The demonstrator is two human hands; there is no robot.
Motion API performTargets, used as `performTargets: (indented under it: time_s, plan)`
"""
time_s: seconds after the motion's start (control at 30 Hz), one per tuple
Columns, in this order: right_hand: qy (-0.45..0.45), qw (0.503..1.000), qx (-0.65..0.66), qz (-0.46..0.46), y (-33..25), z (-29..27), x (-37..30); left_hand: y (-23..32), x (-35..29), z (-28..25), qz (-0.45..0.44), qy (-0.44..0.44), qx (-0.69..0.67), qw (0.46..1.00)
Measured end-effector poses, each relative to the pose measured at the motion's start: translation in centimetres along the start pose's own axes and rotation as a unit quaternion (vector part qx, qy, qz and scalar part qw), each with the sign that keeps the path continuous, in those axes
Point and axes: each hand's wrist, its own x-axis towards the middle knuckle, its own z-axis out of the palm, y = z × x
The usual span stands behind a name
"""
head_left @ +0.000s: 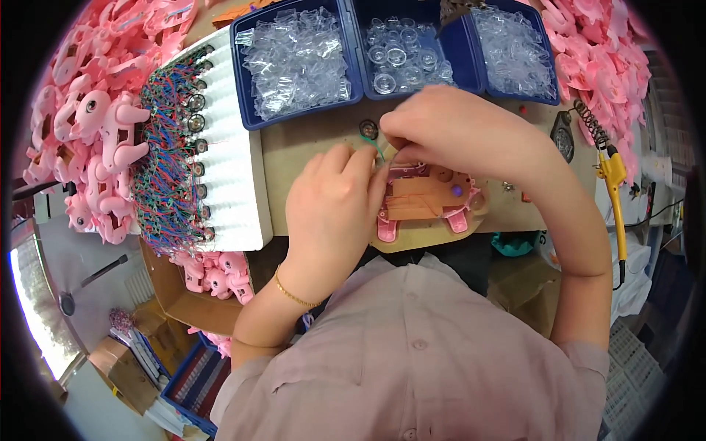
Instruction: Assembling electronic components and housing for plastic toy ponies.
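Note:
My left hand [334,198] is closed, its fingers bent and thumb pressed in at the left end of a pink toy body shell [456,222]. A green wire [373,145] runs from a small round black speaker [368,130] to its fingertips. From the right, my right hand [448,125] reaches over the shell with its fingers pinched close to the left fingertips; what they hold is hidden. Inside the shell lies a flat orange-brown piece [415,192] with thin wires on it, and a purple dot shows at its right. The shell rests on a tan board [397,245].
Blue bins [358,81] of clear plastic parts line the back. A white ridged tray [246,184] carries several speakers with tangled wires [165,162]. Pink toy shells [110,125] heap up at left and right. A yellow tool [614,184] hangs from a coil at the right.

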Motion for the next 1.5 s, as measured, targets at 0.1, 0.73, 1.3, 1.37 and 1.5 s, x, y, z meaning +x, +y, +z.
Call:
performTargets:
  time_s: [0.1, 0.73, 1.3, 1.37, 1.5]
  plan:
    - [-0.028, 0.988, 0.148, 0.025, 0.2, -0.5, -1.5, 0.0, -0.2, 0.0, -0.003, -0.012, 0.019, 1.000]
    - [0.183, 0.955, 0.233, -0.001, 0.8, -2.9, -3.7, -2.2, 0.6, 2.4, 0.086, -0.042, -0.153, 0.984]
    - [0.357, 0.920, 0.155, 0.041, 3.3, 6.0, -3.5, -2.3, 1.8, 2.4, -0.214, -0.214, -0.406, 0.862]
    - [0.381, 0.911, 0.152, 0.034, 2.8, 7.1, -3.9, -2.7, 2.2, 2.3, -0.154, -0.191, -0.407, 0.880]
    - [0.399, 0.915, -0.004, 0.054, 2.5, 7.8, -4.4, -2.2, 2.7, 1.6, -0.184, -0.235, -0.367, 0.881]
